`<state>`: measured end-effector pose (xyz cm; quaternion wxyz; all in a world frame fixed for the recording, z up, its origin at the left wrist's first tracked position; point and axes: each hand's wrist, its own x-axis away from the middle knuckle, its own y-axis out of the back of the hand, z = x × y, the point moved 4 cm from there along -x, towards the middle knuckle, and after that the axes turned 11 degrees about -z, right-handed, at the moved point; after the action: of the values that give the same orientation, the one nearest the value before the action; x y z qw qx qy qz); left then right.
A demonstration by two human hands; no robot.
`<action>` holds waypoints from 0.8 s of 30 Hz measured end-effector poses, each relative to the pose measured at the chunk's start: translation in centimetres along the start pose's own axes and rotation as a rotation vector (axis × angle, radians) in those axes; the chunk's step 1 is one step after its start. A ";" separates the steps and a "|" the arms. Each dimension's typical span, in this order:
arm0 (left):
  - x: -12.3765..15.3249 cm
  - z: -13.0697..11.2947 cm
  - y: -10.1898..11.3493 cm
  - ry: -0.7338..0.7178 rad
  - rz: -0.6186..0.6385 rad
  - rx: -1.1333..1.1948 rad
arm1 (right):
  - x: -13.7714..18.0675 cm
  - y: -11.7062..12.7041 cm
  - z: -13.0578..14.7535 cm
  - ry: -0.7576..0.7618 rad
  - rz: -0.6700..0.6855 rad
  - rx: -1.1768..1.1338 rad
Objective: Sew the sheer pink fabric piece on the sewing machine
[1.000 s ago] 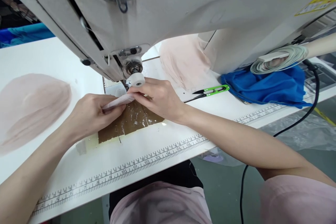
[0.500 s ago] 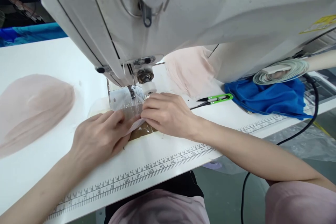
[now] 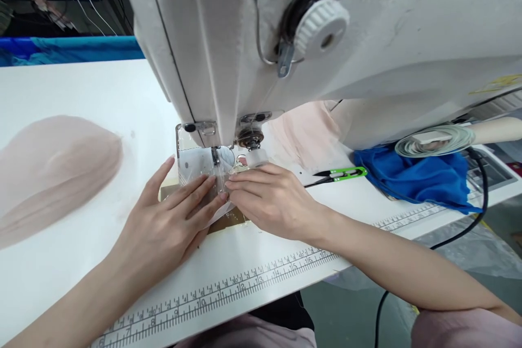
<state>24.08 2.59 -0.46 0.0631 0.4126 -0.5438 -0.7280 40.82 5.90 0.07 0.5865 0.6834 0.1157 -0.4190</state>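
Note:
A thin, sheer pale fabric piece (image 3: 218, 214) lies at the front of the sewing machine's (image 3: 216, 155) presser foot. My left hand (image 3: 171, 217) rests on it with fingers stretched out and spread, the thumb pointing up the table. Close by on the right, my right hand (image 3: 273, 198) has its fingers pressed together, pinching the fabric's edge near the needle area. The fingertips of both hands nearly meet. Part of the fabric under the hands is hidden.
Sheer pinkish fabric (image 3: 61, 168) lies on the left of the white table. Green-handled thread snips (image 3: 342, 174), blue cloth (image 3: 416, 176) and a coil of pale tape (image 3: 432, 140) sit at right. A printed ruler (image 3: 220, 296) runs along the front edge. A black cable (image 3: 485, 185) hangs down.
My left hand has opened from a bent, gripping pose to spread fingers lying flat on the fabric. My right hand stays beside it. The camera view has shifted, with the machine head appearing larger.

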 end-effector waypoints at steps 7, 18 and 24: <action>-0.2 0.4 0.0 -0.009 -0.006 -0.006 | 0.1 -0.3 -0.2 0.006 -0.011 0.060; -0.8 2.4 -0.9 0.044 0.007 -0.018 | -0.2 -1.4 -1.2 -0.028 -0.056 0.075; -1.0 3.0 -1.2 0.084 0.035 -0.031 | -0.5 -1.7 -1.6 -0.051 -0.007 0.085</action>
<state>23.10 5.84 -0.71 0.1052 0.4323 -0.5364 -0.7172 40.11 7.94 -0.85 0.5583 0.6964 0.0851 -0.4428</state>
